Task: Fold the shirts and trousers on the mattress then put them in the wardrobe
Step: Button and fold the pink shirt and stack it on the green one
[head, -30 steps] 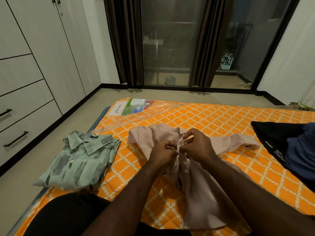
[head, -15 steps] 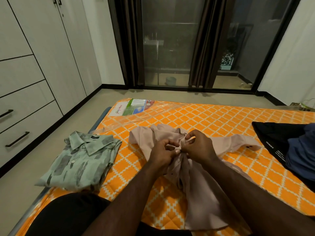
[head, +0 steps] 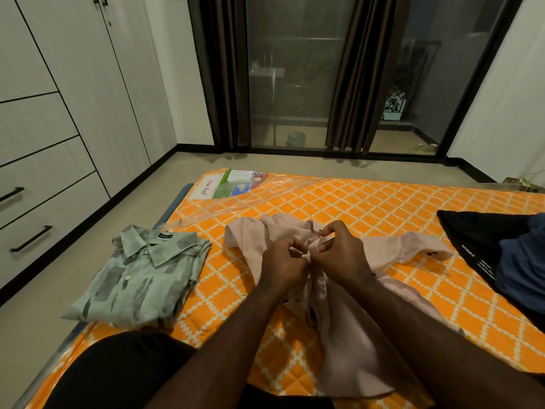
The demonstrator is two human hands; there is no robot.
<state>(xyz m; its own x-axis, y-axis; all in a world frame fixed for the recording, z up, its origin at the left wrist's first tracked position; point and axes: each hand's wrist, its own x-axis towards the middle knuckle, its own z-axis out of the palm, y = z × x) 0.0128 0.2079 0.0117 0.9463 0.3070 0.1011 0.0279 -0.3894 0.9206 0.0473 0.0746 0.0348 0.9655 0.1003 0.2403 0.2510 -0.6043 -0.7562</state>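
Head view: a crumpled pale pink cotton shirt point(head: 348, 329) is pinched by curled fingers point(head: 296, 246) of the left hand point(head: 283, 265) and right hand point(head: 342, 258) on the orange patterned mattress point(head: 368, 202).

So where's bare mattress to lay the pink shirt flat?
Biggest bare patch: far mattress, beyond the pink shirt, between loose plastic wrap and dark clothes pile. A narrow lane runs between green folded shirt and pink shirt. Crowded: the centre, where left hand and right hand pinch it, and the right edge under the pile.

The only camera rides on the person's head, facing forward and down across the mattress point(head: 383, 208) toward the glass doors point(head: 295, 84). The left hand point(head: 283, 268) and right hand point(head: 343, 259) sit close beneath it.
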